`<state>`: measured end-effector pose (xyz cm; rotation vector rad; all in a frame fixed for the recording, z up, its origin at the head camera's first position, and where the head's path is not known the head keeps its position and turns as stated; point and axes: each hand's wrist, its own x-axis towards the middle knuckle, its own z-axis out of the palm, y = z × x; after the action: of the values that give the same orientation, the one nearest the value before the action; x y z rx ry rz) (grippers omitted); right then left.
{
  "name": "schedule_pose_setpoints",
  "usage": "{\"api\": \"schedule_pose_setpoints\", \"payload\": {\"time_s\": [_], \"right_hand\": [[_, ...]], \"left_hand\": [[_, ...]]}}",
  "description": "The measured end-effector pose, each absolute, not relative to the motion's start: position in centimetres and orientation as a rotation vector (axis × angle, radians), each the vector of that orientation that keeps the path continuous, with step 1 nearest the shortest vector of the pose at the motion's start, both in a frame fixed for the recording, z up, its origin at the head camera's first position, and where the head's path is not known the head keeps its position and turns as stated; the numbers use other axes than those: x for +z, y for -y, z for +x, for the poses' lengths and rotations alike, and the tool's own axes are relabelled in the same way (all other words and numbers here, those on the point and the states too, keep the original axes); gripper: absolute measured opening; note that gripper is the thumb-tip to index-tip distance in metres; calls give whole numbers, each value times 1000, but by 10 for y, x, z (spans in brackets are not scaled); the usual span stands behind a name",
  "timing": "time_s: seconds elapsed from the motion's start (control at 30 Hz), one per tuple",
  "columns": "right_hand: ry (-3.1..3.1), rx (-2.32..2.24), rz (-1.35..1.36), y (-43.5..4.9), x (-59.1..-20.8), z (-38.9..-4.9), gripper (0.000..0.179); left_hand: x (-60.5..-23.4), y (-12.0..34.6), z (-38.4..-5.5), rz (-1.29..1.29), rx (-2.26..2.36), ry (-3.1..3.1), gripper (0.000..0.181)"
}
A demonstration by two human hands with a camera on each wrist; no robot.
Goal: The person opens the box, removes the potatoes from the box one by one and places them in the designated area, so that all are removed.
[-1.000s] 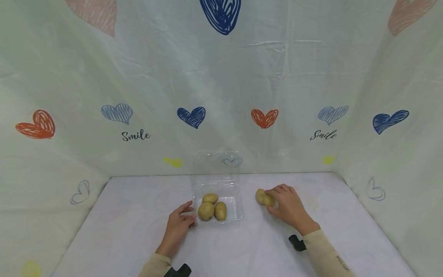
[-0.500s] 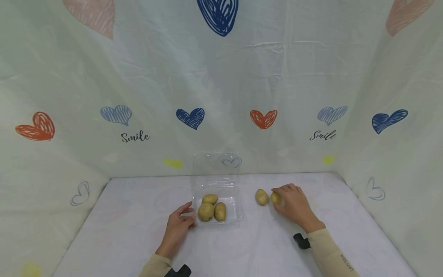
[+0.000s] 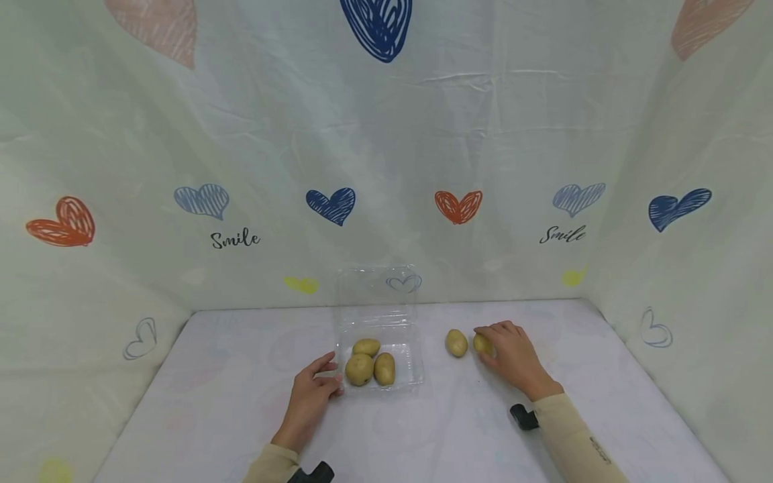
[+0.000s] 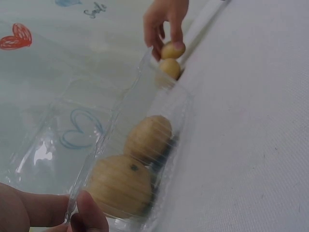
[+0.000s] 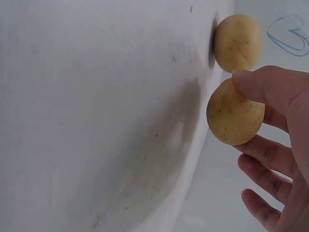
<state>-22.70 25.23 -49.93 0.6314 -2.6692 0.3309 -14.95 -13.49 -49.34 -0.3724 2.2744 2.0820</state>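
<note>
A clear plastic clamshell box (image 3: 413,367) stands left of the table's middle, its lid (image 3: 362,290) raised at the back. Three potatoes lie inside: a big round one (image 3: 359,369), a longer one (image 3: 384,369) and a smaller one (image 3: 366,346) behind. My left hand (image 3: 309,399) pinches the box's left rim between thumb and finger, as the left wrist view shows. To the right of the box, my right hand (image 3: 510,352) holds a potato (image 5: 234,113) between thumb and fingers, the other fingers loosely bent. Another potato (image 3: 456,343) rests on the table just left of the held one.
A white cloth covers the table (image 3: 417,436). Behind it and at both sides hangs a pale curtain (image 3: 386,154) printed with hearts and "Smile". Black camera mounts (image 3: 523,416) stick out from both wrists.
My right hand has shifted a little right with its potato, which now stands apart from the other potato on the table. My left hand has stayed at the box's rim.
</note>
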Motion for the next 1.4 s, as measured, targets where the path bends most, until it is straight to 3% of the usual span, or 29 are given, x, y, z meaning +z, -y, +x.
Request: {"api": "schedule_pose_setpoints", "payload": {"time_s": [1.4], "right_hand": [[2665, 375, 655, -235, -496, -223, 52]], "left_hand": [[-496, 133, -149, -352, 2112, -2288, 56]]}}
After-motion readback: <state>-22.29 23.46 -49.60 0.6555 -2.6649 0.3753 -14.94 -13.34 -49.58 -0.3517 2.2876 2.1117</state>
